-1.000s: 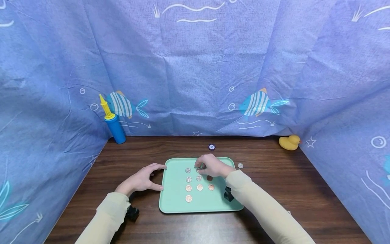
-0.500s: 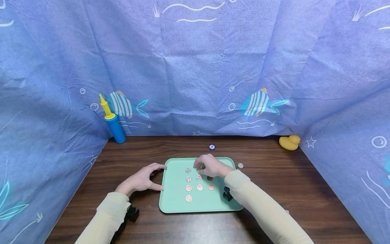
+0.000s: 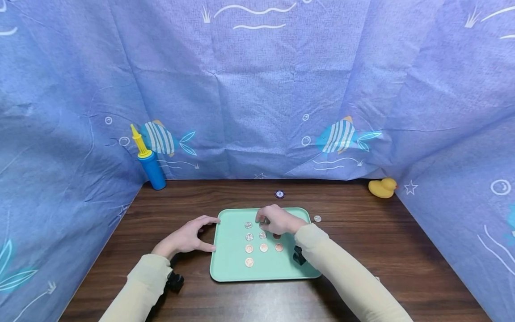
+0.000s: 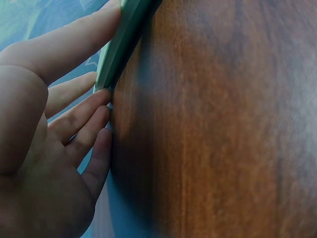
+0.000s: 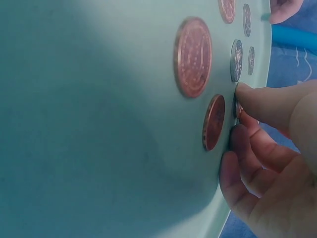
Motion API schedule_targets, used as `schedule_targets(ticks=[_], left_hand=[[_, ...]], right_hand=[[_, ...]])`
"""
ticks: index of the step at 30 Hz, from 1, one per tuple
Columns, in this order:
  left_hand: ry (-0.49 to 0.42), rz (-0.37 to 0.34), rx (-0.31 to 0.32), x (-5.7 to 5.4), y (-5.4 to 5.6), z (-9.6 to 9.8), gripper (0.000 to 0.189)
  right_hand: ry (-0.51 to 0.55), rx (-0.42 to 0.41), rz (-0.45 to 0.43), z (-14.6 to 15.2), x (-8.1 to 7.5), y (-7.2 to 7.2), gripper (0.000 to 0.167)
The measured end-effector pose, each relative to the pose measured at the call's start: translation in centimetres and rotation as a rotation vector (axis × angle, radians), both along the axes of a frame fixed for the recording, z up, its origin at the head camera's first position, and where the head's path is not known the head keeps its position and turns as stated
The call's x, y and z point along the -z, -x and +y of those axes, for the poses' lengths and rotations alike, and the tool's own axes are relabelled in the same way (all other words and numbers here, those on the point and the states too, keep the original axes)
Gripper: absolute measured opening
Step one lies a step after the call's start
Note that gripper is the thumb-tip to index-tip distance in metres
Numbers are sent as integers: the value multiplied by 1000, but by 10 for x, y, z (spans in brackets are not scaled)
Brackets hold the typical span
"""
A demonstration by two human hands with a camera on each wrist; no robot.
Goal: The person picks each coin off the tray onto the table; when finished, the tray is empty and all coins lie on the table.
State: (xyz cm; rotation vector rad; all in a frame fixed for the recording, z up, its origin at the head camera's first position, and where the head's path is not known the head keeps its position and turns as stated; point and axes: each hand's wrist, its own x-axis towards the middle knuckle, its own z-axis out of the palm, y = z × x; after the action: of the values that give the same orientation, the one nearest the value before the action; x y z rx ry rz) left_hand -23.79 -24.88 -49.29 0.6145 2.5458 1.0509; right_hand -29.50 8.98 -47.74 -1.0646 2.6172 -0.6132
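A mint-green tray (image 3: 229, 268) bears several coins lying flat in rough rows, silver ones toward the back and copper ones toward the front. My left hand (image 3: 188, 235) rests at the tray's left edge, thumb and fingertips spread against the rim, as the left wrist view also shows the hand (image 4: 59, 114). Over the back of the tray, my right hand (image 3: 279, 220) pinches a coin (image 5: 238, 107) between thumb and fingers, low at the tray surface. Nearest to it are a silver coin (image 5: 237, 60) and a copper coin (image 5: 214, 122). Fingers partly hide the pinched coin.
A loose silver coin (image 3: 317, 218) lies on the wooden table right of the tray. Behind it is a dark poker chip (image 3: 279, 194). A blue and yellow hand pump (image 3: 152, 167) stands back left, a yellow rubber duck (image 3: 382, 188) back right. Blue fabric (image 3: 257, 89) surrounds the table.
My right hand has shifted only very slightly while keeping its pinch at the back of the tray. The left hand and the other coins look the same.
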Motion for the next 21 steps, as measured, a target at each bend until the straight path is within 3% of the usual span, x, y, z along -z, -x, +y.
schedule_targets(ticks=[21], left_hand=[[10, 2, -10, -1, -1, 1, 83]], right_hand=[[56, 3, 73, 0, -2, -6, 20]])
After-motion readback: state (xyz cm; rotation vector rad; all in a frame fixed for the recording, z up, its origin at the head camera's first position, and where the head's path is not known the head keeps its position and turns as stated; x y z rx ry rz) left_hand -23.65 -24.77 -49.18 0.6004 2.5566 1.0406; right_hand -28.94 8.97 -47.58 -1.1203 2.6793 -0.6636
